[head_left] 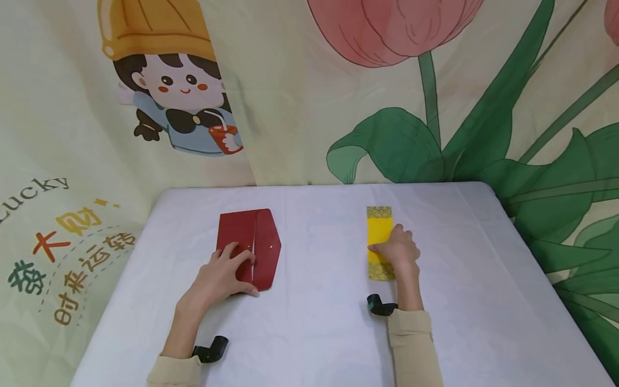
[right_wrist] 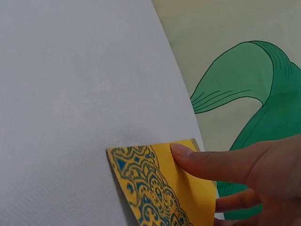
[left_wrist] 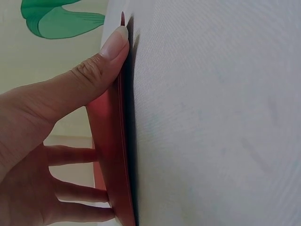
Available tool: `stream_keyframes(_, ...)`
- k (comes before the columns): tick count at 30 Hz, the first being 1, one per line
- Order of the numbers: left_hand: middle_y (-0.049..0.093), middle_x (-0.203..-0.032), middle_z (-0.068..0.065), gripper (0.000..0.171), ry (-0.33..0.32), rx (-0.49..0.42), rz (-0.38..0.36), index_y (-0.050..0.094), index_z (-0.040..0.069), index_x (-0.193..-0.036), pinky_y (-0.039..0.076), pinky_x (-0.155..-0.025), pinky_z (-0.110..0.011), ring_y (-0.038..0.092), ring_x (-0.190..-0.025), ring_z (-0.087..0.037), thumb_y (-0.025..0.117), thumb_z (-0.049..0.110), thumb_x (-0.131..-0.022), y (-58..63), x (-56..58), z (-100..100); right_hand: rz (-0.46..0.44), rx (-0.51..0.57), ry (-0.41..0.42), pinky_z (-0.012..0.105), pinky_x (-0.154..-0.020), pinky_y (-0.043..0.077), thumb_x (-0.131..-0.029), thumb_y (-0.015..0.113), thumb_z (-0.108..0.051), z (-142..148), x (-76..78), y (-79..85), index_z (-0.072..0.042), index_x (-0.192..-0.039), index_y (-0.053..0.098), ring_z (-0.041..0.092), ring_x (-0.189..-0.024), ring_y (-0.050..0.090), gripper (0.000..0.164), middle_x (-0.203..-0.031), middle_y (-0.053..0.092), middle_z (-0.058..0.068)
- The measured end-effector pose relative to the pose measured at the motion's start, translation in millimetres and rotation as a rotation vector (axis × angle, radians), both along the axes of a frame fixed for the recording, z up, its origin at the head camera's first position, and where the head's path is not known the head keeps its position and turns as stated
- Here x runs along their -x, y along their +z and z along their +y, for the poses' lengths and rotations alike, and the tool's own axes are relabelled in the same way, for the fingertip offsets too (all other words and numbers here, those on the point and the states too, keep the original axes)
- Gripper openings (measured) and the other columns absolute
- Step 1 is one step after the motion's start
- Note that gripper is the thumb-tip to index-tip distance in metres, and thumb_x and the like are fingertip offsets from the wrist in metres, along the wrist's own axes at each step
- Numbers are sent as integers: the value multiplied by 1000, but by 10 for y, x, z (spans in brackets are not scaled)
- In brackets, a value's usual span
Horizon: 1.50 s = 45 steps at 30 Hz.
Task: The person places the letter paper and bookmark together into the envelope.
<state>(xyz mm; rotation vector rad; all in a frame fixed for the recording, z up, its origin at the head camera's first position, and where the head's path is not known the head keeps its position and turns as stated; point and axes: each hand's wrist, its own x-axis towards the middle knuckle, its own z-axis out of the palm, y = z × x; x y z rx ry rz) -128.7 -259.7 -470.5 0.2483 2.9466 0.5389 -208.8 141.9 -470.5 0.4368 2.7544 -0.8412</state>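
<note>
On the left half of the table lies a red paper envelope (head_left: 236, 230), its pointed flap (head_left: 268, 247) folded out to the right. My left hand (head_left: 220, 277) rests over its near part with the fingers spread. In the left wrist view the thumb (left_wrist: 101, 63) lies along the envelope's near edge, while the other fingers stay straight against its body. Farther right, my right hand (head_left: 398, 248) grips a narrow yellow card (head_left: 379, 226) by its sides. Dark, bluish ornament covers both ends of that card, shown closely in the right wrist view (right_wrist: 150, 183). The fingertips beyond it are hidden.
A white cloth covers the table (head_left: 319, 322), which meets a printed curtain (head_left: 290, 107) at the back. Black wrist cameras sit by the left cuff (head_left: 211, 349) and the right cuff (head_left: 381, 306).
</note>
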Motion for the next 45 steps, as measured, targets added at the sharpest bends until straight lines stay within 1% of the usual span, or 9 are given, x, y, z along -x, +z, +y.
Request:
stream_keyframes(3, 41, -149, -27, 64, -1, 3, 0, 62, 25, -119, 51, -83, -72, 40, -128, -62, 94, 50, -69, 13, 0, -12, 14, 37, -31, 49, -81, 46, -88, 80, -30, 5, 8, 15, 7, -131, 50, 37, -91, 59, 64, -112, 61, 26)
stream_keyframes(6, 41, -150, -27, 64, -3, 3, -1, 62, 25, -119, 51, -83, -72, 39, -129, -62, 93, 50, -69, 15, 4, -16, 19, 63, -60, 47, -81, 49, -92, 75, -23, 25, 17, 34, 7, -130, 54, 36, -92, 62, 52, -115, 65, 26)
stream_keyframes(8, 41, -150, -26, 64, -3, 3, -3, 62, 25, -119, 50, -83, -73, 39, -129, -61, 93, 51, -69, 13, 9, -14, 23, 82, -71, 44, -81, 50, -94, 73, -19, 41, 20, 40, 7, -133, 55, 34, -93, 62, 50, -120, 65, 26)
stream_keyframes(11, 41, -149, -26, 63, -4, 6, -2, 62, 25, -118, 50, -82, -73, 40, -129, -61, 93, 52, -69, 13, 12, -7, 30, 110, -81, 36, -74, 52, -95, 70, -16, 66, 18, 29, 7, -136, 55, 31, -90, 64, 49, -122, 65, 26)
stream_keyframes(17, 41, -149, -27, 64, 0, 1, -10, 62, 25, -118, 50, -83, -73, 39, -129, -62, 93, 51, -69, 17, 6, 10, 52, 250, -105, 22, -58, 50, -98, 65, -10, 107, 24, -6, 5, -139, 55, 22, -70, 64, 45, -110, 68, 25)
stream_keyframes(23, 42, -148, -27, 64, 2, 4, -4, 62, 24, -118, 51, -83, -72, 39, -129, -61, 94, 50, -68, 12, 7, 8, 96, 381, -99, 29, -63, 60, -99, 64, -8, 105, 35, 33, 3, -140, 56, 20, -65, 68, 43, -104, 68, 22)
stream_keyframes(33, 41, -149, -27, 66, 1, 8, -8, 63, 24, -120, 51, -84, -72, 39, -129, -61, 93, 50, -68, 20, 10, 15, 86, 610, -110, 34, -76, 63, -101, 64, -11, 6, 47, 59, -3, -140, 56, 24, -77, 68, 40, -113, 66, 20)
stream_keyframes(39, 42, -148, -26, 65, 2, 7, -6, 63, 24, -119, 52, -83, -70, 40, -128, -60, 94, 50, -68, 12, 13, 10, 65, 672, -91, 32, -77, 63, -102, 64, -13, -129, 62, 83, -5, -142, 54, 27, -83, 68, 42, -114, 66, 19)
stream_keyframes(45, 42, -148, -27, 65, 0, 12, -1, 62, 24, -119, 52, -84, -70, 40, -128, -60, 94, 50, -68, -5, 17, 1, 54, 708, -70, 33, -74, 63, -102, 64, -13, -261, 69, 56, -6, -140, 54, 26, -81, 68, 41, -110, 64, 18)
